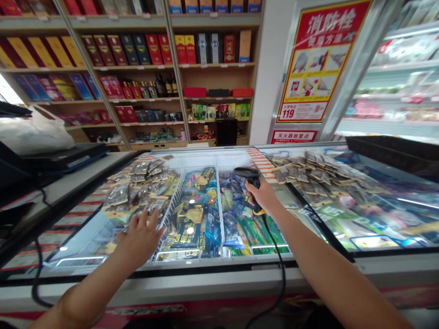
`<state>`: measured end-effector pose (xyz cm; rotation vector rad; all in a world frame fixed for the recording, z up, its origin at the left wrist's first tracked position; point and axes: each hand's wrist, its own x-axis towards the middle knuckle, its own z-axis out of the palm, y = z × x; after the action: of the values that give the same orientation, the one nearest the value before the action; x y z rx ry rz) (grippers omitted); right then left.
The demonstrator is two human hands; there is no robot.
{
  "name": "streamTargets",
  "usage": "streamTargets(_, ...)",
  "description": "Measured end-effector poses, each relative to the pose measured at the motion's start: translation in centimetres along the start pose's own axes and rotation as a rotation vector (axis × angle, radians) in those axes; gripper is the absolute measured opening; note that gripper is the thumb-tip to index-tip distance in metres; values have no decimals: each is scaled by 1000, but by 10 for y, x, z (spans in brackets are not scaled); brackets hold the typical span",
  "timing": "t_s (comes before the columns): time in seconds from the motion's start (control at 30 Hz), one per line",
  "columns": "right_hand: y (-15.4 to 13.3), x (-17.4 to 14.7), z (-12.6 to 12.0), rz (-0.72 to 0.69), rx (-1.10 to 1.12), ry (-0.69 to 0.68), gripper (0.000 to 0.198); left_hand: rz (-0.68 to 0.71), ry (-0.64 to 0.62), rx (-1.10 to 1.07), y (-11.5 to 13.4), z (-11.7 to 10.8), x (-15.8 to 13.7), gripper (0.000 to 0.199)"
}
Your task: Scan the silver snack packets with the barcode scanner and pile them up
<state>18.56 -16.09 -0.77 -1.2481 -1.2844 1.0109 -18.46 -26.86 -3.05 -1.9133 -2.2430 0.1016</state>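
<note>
My right hand (264, 196) is wrapped round the handle of a black barcode scanner (247, 172), held above the glass top of a chest freezer (219, 264). From the scanner a black cable (279, 256) hangs down over the freezer's front edge. On the left, my left hand (141, 237) has its fingers apart at the near edge of a heap of small clear packets with dark contents (142, 171). Whether its fingertips touch a packet I cannot tell. A second pile of similar packets (315, 169) lies on the glass to the right.
Under the glass, colourful ice-cream wrappers (190, 224) fill wire baskets. At far left, a white plastic bag (34, 132) rests on a black device beside the counter. A long dark tray (394, 153) stands at right. Shelves of boxed goods (133, 48) line the back wall.
</note>
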Motion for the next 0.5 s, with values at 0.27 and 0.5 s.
streamTargets(0.27, 8, 4, -5, -8, 30, -10, 30, 33, -42, -142, 54, -22, 69, 62)
streamTargets(0.5, 5, 1, -10, -4, 57, -14, 26, -90, 35, -194, 49, -38, 111, 77)
